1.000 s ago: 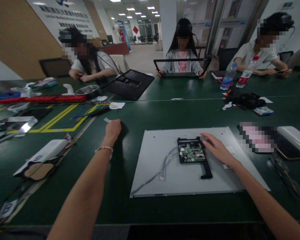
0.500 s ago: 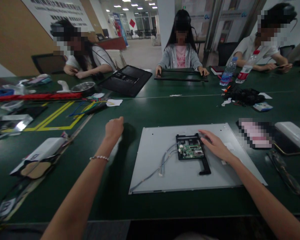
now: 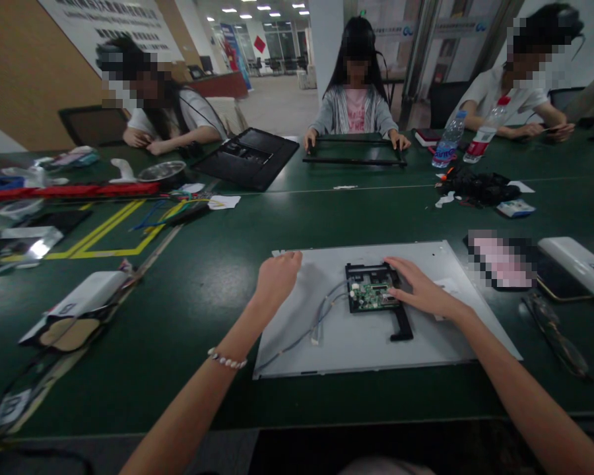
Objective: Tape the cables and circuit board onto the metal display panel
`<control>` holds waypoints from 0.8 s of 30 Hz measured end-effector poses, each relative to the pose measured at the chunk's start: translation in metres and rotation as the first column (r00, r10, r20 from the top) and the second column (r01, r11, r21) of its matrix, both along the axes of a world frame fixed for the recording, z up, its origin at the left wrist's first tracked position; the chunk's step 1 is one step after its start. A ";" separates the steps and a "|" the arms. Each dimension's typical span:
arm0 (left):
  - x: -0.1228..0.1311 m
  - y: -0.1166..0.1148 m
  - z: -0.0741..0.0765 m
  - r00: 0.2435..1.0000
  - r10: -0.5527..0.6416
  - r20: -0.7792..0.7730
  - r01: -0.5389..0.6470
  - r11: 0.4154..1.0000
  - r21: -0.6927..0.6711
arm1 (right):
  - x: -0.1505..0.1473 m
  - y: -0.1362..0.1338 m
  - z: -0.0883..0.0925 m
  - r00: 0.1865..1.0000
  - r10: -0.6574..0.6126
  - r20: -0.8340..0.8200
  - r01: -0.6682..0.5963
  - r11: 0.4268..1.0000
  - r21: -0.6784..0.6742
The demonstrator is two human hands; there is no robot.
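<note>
A grey metal panel lies flat on the green table, close to the near edge and a little right of the middle. On the panel's far half sits a black plastic bracket carrying a small green circuit board, and a bundle of thin grey wires runs from the board toward the panel's near-left corner.

The person's right hand rests palm down at the right side of the bracket, fingers spread flat and touching its far-right corner, gripping nothing. The left hand hangs over the panel's far-left corner, fingers curled in loosely toward the palm; I cannot tell whether anything is held inside them. A bead bracelet circles that wrist.

Near the table's left edge lies a white boxy device, with yellow tape lines beyond it. Toward the right edge sit a white case and a pair of glasses. At the far edge, a person in a grey cardigan holds a black rectangular frame flat with both hands. To the left of it lies a black back cover, and to the right stand two water bottles.
</note>
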State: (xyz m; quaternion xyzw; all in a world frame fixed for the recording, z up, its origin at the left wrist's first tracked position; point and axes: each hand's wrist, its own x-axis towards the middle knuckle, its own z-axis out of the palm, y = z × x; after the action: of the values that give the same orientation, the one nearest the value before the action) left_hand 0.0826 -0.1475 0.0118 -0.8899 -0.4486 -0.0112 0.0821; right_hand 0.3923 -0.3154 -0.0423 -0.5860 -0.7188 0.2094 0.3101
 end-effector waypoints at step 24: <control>0.019 -0.056 -0.002 0.979 -0.099 0.177 0.113 0.991 -0.070 | 0.019 -0.014 -0.002 0.998 -0.056 0.024 0.056 0.998 0.016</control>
State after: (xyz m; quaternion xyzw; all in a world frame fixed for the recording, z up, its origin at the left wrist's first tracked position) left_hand 0.1014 -0.2035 0.0095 -0.9107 -0.4062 -0.0750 0.0063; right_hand 0.4114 -0.3290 -0.0446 -0.6060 -0.7073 0.1881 0.3117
